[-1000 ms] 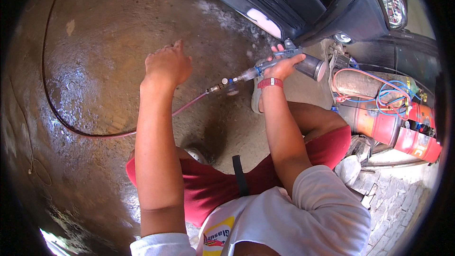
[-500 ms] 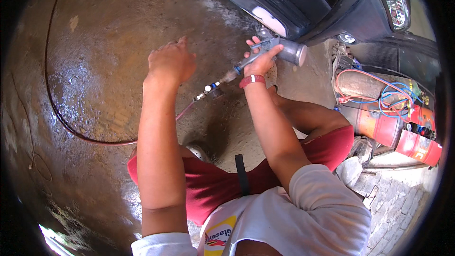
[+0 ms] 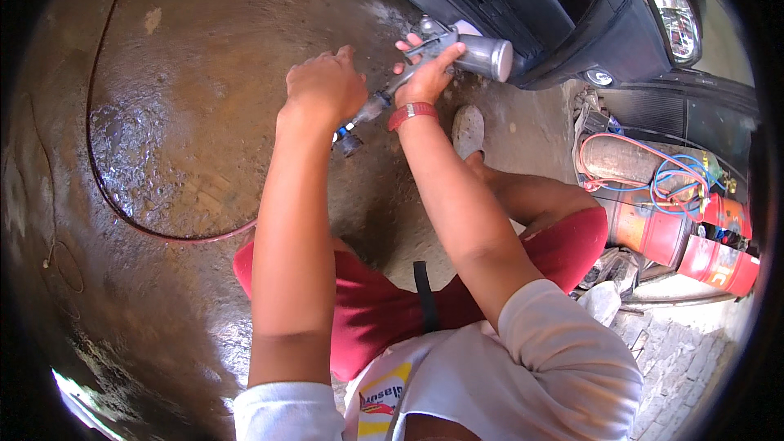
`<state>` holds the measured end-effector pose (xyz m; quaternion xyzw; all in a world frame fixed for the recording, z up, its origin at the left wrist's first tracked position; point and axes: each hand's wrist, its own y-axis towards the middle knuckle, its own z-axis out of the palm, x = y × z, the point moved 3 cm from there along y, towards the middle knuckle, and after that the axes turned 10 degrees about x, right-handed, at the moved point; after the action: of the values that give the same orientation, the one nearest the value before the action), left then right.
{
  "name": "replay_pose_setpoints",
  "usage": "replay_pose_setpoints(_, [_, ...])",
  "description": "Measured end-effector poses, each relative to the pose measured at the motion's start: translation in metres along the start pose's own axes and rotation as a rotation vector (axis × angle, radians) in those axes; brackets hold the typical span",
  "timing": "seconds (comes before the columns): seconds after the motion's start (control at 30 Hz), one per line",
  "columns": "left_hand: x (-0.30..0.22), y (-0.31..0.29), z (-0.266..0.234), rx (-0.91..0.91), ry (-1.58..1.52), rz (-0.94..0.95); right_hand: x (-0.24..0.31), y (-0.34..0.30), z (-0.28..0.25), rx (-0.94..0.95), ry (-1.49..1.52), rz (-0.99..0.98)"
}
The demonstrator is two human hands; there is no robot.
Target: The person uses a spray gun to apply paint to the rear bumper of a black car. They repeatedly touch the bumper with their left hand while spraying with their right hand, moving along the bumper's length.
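Observation:
A metal spray gun [image 3: 433,49] with a grey cylindrical cup [image 3: 490,59] rests in my right hand [image 3: 425,77], its fingers wrapped round the handle. A small dark fitting [image 3: 349,144] with a blue ring joins the handle to the air line. The gun is close to the lower edge of a dark car body [image 3: 523,16], where a pale patch [image 3: 468,28] shows partly behind the gun. To the left, my left hand [image 3: 327,86] hovers over the floor with its back up and fingers curled, one finger sticking out a little. What lies under its palm is hidden.
A reddish hose [image 3: 91,139] loops over the wet brown floor [image 3: 196,139] at left. At right stand a gas cylinder [image 3: 612,159], red drums [image 3: 719,265] and tangled red and blue hoses [image 3: 682,171]. My shoe [image 3: 468,132] is near the car.
My right hand and the spray gun have shifted slightly left and farther away, covering more of the pale patch. My left hand has moved right and away, now nearer the gun's hose fitting.

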<state>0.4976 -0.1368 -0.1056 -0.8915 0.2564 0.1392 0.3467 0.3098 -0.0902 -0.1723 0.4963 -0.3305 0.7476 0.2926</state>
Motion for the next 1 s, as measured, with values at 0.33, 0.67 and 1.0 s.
replay_pose_setpoints(0.33, [0.032,0.029,0.031,-0.129,0.06,0.039,0.044,-0.022,-0.051,-0.213,-0.044,-0.084])
replay_pose_setpoints(0.67, [0.067,0.012,0.028,-0.31,0.221,0.051,0.02,-0.016,0.013,0.019,0.047,0.043])
replay_pose_setpoints(1.0, [0.029,0.051,-0.032,-0.224,0.452,-0.079,0.03,-0.032,0.077,0.158,0.099,0.057])
